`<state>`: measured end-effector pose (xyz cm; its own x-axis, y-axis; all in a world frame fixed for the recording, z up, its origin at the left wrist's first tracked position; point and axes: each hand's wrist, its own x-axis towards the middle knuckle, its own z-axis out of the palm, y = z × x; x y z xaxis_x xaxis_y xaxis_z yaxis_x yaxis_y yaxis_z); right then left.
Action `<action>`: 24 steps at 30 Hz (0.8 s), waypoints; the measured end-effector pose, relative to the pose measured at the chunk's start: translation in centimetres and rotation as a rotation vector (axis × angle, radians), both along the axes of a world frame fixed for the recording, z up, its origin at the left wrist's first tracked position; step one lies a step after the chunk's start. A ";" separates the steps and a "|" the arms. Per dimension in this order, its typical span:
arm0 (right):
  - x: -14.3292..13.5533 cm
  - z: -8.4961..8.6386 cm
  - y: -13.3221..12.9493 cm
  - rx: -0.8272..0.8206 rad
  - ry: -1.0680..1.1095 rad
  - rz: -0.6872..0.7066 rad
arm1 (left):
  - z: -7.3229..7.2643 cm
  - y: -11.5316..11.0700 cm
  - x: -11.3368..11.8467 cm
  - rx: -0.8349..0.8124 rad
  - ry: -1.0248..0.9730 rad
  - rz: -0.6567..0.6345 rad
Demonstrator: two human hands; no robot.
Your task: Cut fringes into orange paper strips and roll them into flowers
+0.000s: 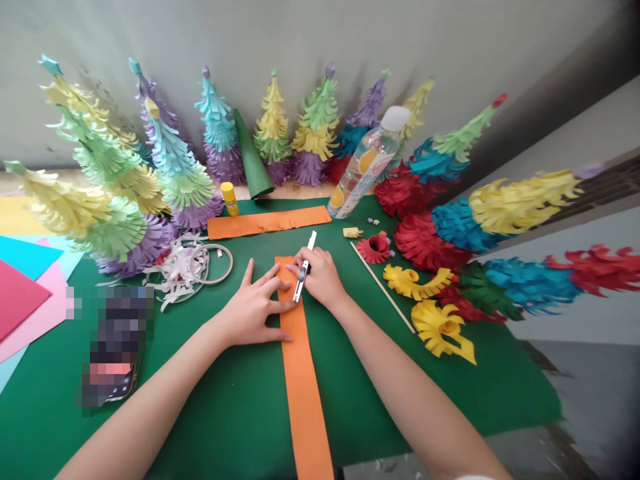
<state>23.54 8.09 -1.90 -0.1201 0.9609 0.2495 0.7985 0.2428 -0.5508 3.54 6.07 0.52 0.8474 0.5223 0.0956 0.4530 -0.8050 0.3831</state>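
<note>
orange flat paper strip (303,373) under the spread, empty left hand (265,303), running toward the near table edge, right hand (320,277) closed round a white slim craft knife (303,273) over its far end

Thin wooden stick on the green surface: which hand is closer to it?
Right. The right hand, holding the cutter, is just left of the stick; the left hand is farther left, fingers spread on the orange strip.

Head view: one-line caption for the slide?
Left hand steadies an orange paper strip on a green table while the right hand holds a craft knife over it.
</note>
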 end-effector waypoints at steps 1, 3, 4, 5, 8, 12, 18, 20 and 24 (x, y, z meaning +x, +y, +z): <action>0.0 0.0 0.0 0.009 -0.017 0.006 | 0.0 -0.1 0.0 0.012 -0.005 0.005; -0.1 0.1 -0.1 0.029 -0.060 0.022 | -0.2 -0.6 -0.1 0.060 -0.025 0.016; -0.1 0.2 -0.1 0.038 -0.083 0.032 | -0.3 -0.9 -0.1 0.092 -0.036 0.021; -0.2 0.3 -0.1 0.044 -0.106 0.042 | -0.5 -1.2 -0.1 0.123 -0.047 0.020; -0.4 0.6 -0.2 0.054 -0.171 0.064 | -0.9 -2.0 0.0 0.196 -0.075 0.013; -0.7 0.6 0.0 0.071 -0.243 0.066 | -1.2 -2.3 0.1 0.261 -0.093 0.003; -1.3 0.2 1.3 0.057 -0.276 0.017 | -1.3 -2.3 0.0 0.294 -0.086 -0.007; -1.4 0.1 2.1 0.050 -0.272 0.003 | -1.3 -2.5 0.0 0.290 -0.077 -0.004; -1.7 0.2 3.3 0.021 -0.269 -0.009 | -1.4 -3.1 -0.1 0.270 -0.055 0.016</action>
<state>21.86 11.40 -1.67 -0.1764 0.9573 0.2292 0.9177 0.2442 -0.3133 3.43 2.97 -0.91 0.8290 0.4850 0.2784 0.4510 -0.8742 0.1802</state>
